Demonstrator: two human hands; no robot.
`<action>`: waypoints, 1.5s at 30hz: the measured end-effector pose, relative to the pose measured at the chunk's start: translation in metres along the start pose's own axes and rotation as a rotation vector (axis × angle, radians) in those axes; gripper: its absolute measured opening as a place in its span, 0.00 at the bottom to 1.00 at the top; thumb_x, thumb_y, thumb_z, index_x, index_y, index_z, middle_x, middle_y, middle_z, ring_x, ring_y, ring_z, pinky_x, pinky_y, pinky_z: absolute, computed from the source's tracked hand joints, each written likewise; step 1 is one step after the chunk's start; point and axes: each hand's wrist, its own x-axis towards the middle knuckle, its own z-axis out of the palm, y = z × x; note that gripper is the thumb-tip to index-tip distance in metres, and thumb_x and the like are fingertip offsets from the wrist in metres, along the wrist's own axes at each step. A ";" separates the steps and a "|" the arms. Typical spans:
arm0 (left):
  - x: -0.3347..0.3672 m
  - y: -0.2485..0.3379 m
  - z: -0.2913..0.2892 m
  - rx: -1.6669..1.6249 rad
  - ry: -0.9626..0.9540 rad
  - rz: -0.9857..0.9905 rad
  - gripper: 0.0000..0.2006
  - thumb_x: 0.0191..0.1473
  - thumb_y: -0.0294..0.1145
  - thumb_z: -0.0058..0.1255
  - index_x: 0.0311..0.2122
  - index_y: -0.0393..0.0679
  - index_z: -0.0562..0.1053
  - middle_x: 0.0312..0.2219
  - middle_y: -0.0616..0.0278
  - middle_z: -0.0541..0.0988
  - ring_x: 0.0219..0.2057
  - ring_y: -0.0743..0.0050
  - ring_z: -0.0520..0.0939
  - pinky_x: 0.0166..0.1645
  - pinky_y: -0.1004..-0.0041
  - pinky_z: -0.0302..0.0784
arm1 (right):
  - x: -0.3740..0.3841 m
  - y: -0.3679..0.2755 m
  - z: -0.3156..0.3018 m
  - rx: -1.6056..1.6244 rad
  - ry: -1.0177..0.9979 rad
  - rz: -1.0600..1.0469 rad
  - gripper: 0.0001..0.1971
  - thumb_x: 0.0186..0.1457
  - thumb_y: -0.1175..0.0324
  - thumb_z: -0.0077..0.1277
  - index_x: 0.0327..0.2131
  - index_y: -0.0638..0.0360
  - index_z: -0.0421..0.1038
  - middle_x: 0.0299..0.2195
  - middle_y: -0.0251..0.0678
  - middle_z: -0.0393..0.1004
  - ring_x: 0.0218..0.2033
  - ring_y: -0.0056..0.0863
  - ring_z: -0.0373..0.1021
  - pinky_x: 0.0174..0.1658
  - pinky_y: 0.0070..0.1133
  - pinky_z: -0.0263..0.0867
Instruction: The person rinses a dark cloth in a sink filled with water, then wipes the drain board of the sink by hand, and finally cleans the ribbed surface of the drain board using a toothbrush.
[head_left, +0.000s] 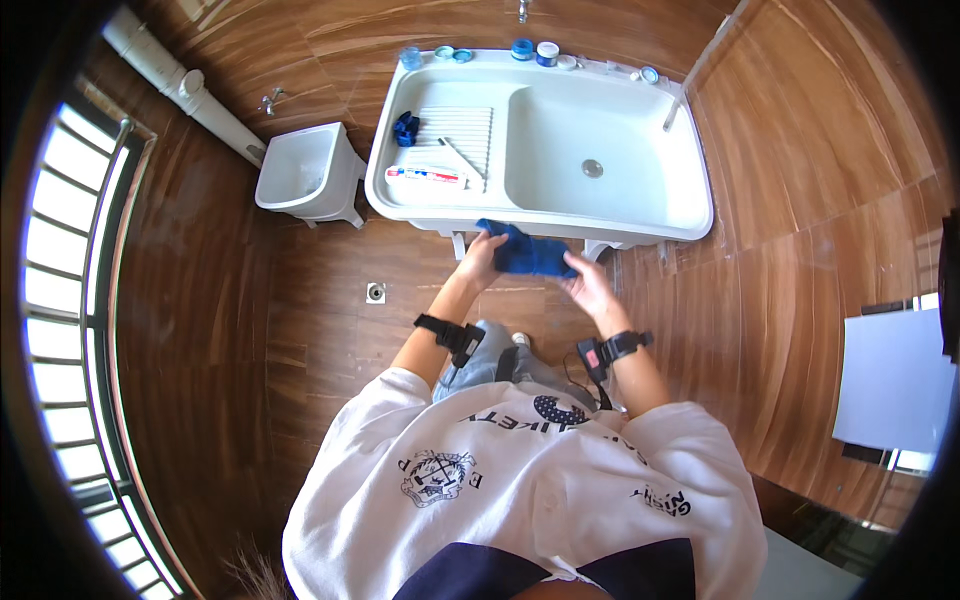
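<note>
A dark blue cloth [532,256] is stretched sideways between my two hands, just in front of the sink's near edge. My left hand [482,260] is closed on its left end, and my right hand [588,284] grips the right end. The white laundry sink [540,212] lies beyond them, with a ridged washboard [470,125] on its left side and a basin on its right. A crumpled dark blue cloth [406,129] rests at the washboard's left. Near it lie a white, red and blue toothpaste package [426,177] and a slim white stick-like item [461,160].
Small jars [546,53] and lids [462,56] line the sink's back ledge. To the left stands a small white basin [296,205] under a wall tap [271,101]. A drain [376,293] is set in the wood-patterned floor. A barred window [75,300] fills the far left.
</note>
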 end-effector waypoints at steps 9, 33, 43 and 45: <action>0.203 0.032 0.043 0.277 -0.024 -0.193 0.24 0.47 0.17 0.43 0.51 0.40 0.53 0.29 0.60 0.70 0.25 0.72 0.74 0.27 0.74 0.73 | 0.145 -0.144 -0.053 0.424 0.165 -0.182 0.11 0.53 0.68 0.37 0.34 0.67 0.65 0.32 0.42 0.70 0.35 0.32 0.68 0.42 0.25 0.66; 0.433 -0.087 0.075 1.337 0.016 -0.098 0.11 0.45 0.33 0.42 0.32 0.40 0.72 0.27 0.50 0.76 0.33 0.53 0.76 0.40 0.66 0.70 | 0.340 -0.190 -0.212 -1.389 0.165 0.149 0.20 0.41 0.60 0.48 0.37 0.66 0.67 0.36 0.53 0.68 0.41 0.46 0.64 0.45 0.29 0.60; 0.463 -0.094 0.041 1.446 0.581 -0.328 0.21 0.45 0.36 0.41 0.43 0.33 0.59 0.37 0.38 0.70 0.40 0.42 0.71 0.46 0.58 0.65 | 0.358 -0.188 -0.204 -1.425 -0.077 -0.178 0.17 0.46 0.70 0.45 0.43 0.55 0.65 0.32 0.46 0.70 0.37 0.40 0.66 0.40 0.27 0.62; 0.465 -0.084 0.037 1.328 0.688 -0.402 0.21 0.45 0.36 0.40 0.41 0.32 0.59 0.36 0.39 0.71 0.41 0.42 0.71 0.46 0.57 0.65 | 0.364 -0.189 -0.224 -1.183 0.114 -0.127 0.16 0.45 0.72 0.45 0.42 0.57 0.66 0.30 0.44 0.71 0.33 0.38 0.68 0.38 0.26 0.63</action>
